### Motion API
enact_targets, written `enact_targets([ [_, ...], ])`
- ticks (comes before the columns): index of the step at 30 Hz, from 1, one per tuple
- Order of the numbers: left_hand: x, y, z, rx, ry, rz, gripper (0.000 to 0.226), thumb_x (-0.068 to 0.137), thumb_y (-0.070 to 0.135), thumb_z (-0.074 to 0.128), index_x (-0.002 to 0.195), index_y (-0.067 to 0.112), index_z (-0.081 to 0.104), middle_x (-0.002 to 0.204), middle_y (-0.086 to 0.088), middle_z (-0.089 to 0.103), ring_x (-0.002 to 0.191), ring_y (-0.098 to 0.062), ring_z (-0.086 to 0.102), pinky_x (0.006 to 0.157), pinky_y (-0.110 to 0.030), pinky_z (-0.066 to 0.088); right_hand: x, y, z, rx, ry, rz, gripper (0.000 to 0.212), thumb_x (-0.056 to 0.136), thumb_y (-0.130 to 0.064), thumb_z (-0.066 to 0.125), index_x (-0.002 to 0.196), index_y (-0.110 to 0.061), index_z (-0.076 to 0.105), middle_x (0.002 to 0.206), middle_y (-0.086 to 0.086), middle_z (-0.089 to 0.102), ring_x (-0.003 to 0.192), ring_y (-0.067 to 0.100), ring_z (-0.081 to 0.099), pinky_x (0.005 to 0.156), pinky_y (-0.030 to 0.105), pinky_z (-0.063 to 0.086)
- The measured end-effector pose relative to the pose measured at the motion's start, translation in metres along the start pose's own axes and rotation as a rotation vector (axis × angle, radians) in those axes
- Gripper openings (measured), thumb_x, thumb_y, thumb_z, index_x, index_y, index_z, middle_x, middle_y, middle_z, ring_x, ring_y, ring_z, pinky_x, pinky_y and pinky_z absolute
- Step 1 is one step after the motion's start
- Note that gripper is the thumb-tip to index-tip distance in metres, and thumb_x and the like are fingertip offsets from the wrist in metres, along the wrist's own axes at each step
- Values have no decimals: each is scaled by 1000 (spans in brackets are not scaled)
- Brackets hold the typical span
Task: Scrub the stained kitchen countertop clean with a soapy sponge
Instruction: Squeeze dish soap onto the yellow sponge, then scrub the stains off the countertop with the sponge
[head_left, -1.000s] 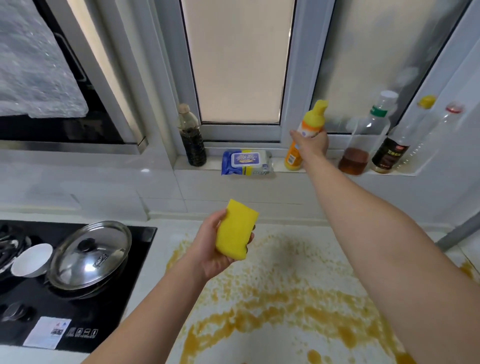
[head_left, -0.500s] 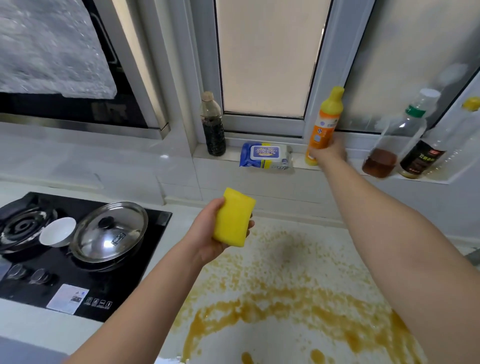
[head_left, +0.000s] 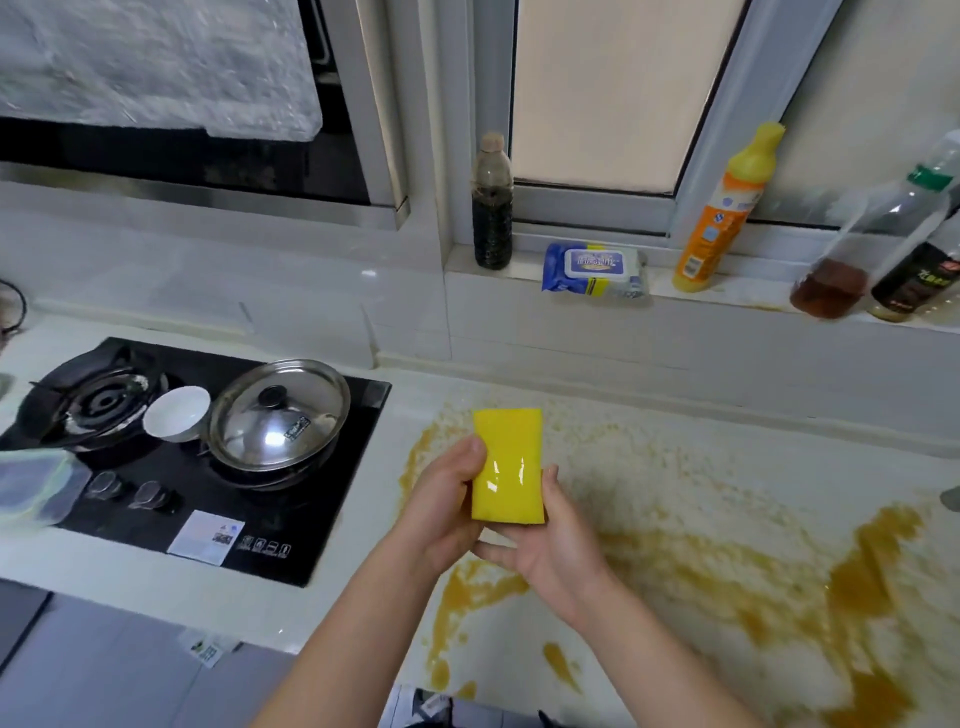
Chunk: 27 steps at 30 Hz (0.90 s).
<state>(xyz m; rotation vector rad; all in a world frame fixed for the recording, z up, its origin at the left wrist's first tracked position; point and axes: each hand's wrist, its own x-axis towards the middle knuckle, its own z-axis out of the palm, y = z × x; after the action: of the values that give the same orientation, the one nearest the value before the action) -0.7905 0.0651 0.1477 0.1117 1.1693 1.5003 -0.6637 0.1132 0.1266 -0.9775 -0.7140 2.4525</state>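
The yellow rectangular foam sponge (head_left: 506, 465) stands upright in both my hands, in the air over the white stone countertop (head_left: 402, 410), just right of the black glass gas hob (head_left: 291, 519). My left hand (head_left: 444, 512) wraps its left edge, thumb on the front. My right hand (head_left: 550, 551) cups the lower right corner, fingers underneath and thumb along the side.

I judge it light and soft, so it should squash under pressure. Its face shines, and I cannot tell whether that is wetness or film, so it may be slippery. I would grip it across the short sides, palm flat on its back.

The orange-brown spill (head_left: 753, 561) spreads right of the hob. The orange detergent bottle with the yellow cap (head_left: 719, 223) stands on the sill, beyond the hob and to its right.
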Motion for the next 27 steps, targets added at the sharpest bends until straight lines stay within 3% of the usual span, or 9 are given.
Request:
enact_targets([
  [4,-7,-7,-37,220,-80,68,26,105,10,52,126,3,66,119,-25,70,104,-33,67,91,-47,53,-7,30,1,2,55,61,67,92,-57,39,136,-9,55,125,21,66,111,37,66,86,53,56],
  [7,-15,-9,-66,376,-79,114,22,101,6,61,121,10,70,105,-13,75,91,-23,69,74,-36,53,-10,51,-2,-23,85,81,62,100,-55,32,131,-10,60,125,22,66,117,43,62,97,56,50],
  [10,-15,-12,-92,519,-43,193,21,96,2,69,114,12,72,94,-12,76,86,-13,70,74,-29,58,-10,69,-2,11,125,106,61,98,-53,35,129,-9,63,127,22,65,115,39,63,107,59,42],
  [15,-13,-40,-129,618,-64,83,13,92,2,73,101,12,71,80,-8,62,65,-6,58,58,-14,47,-18,107,-11,33,218,139,50,88,-48,55,118,-12,72,123,17,68,99,28,69,83,46,55],
  [17,-10,-51,-140,674,-103,29,8,92,2,73,98,6,69,74,-3,58,66,-11,55,56,-15,44,-24,120,-14,47,255,192,44,92,-46,50,106,-16,79,114,13,72,91,23,71,78,41,55],
  [20,-9,-68,-152,719,-170,-41,12,92,4,75,88,13,67,67,5,56,64,-11,54,57,-21,47,-33,138,-22,113,252,231,48,94,-52,54,115,-15,75,117,13,69,93,25,69,77,39,53],
  [23,-14,-80,-154,723,-218,-87,17,92,8,76,108,12,70,77,1,66,69,-10,64,62,-25,55,-44,150,-33,193,168,217,63,68,-41,89,120,-9,72,124,19,66,102,32,69,80,45,57],
  [25,-21,-86,-154,753,-225,-97,25,93,11,76,117,12,69,84,-6,66,68,-7,66,61,-23,56,-54,160,-42,243,181,205,72,56,-33,97,119,-9,73,126,20,65,105,35,69,83,48,56],
  [27,-29,-88,-157,756,-188,-98,25,94,11,74,119,11,69,84,-8,64,66,-5,65,60,-21,55,-59,168,-53,313,248,178,79,57,-30,97,127,-8,66,126,21,65,103,37,69,82,49,57],
])
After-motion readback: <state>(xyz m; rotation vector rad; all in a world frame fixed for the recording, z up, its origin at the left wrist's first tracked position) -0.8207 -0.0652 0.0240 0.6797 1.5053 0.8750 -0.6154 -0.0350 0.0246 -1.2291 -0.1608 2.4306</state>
